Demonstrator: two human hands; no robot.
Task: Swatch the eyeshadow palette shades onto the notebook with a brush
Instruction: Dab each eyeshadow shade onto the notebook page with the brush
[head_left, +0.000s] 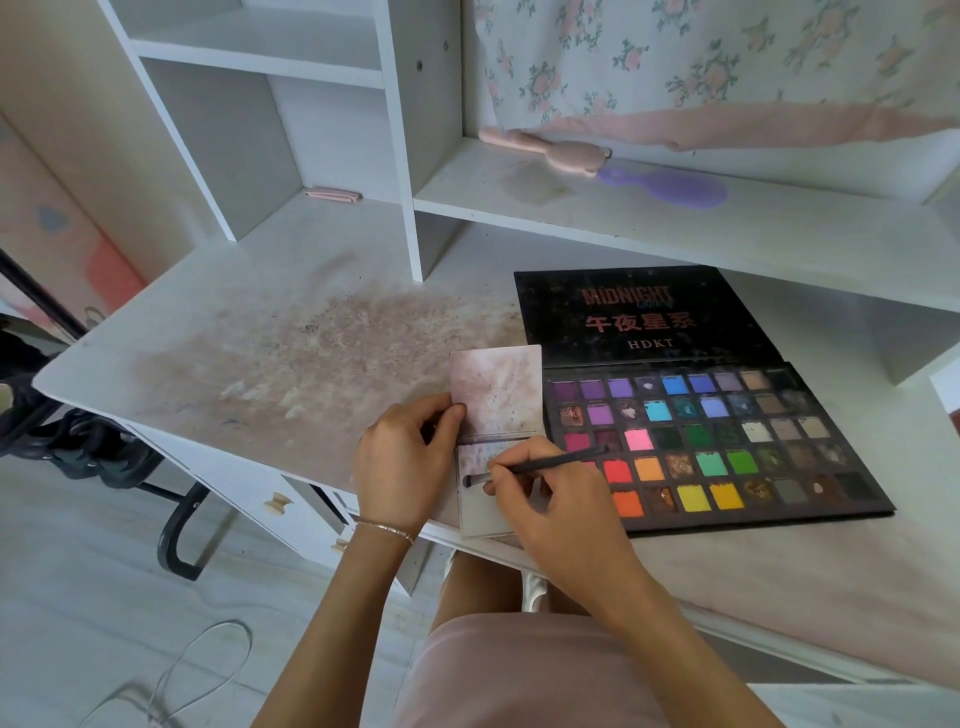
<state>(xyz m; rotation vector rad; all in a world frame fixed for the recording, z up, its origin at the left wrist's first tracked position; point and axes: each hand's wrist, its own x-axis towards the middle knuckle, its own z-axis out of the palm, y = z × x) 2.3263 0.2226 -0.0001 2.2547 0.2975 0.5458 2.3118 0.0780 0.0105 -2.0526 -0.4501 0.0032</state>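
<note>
Your right hand (540, 499) pinches a thin dark brush (540, 466) near its head, fingers curled round the handle. The brush lies almost flat, handle pointing right over the palette's near-left pans, bristle tip (470, 480) pointing left and touching the lower page of the notebook (493, 395). Your left hand (405, 462) sits just left of the notebook, fingers curled, thumb and fingertips pinching its left edge at the fold. A thin bracelet (387, 530) is on that wrist.

The notebook is small, open flat, near the front edge of the white desk (218, 312). Upper page is smudged pinkish with dark specks; lower page pale, mostly covered by your right hand. Its right edge touches or just meets the eyeshadow palette (717, 441); cannot tell which.

The palette is open, just right of the notebook. Black lid lies flat on the far side with red lettering and "HDKT". Pans in rows: purples and blues far, pinks and greens in the middle, reds, oranges, yellows near. Several pans look dug out.

The desk has a wide pinkish-brown powder stain (322, 338) left of the notebook. On the far shelf (571, 208): a pink bunny-shaped item (545, 148) touching a purple hairbrush (670, 187). A small pink object (332, 195) lies in the left cubby. Floral fabric (727, 67) hangs at the far right.
</note>
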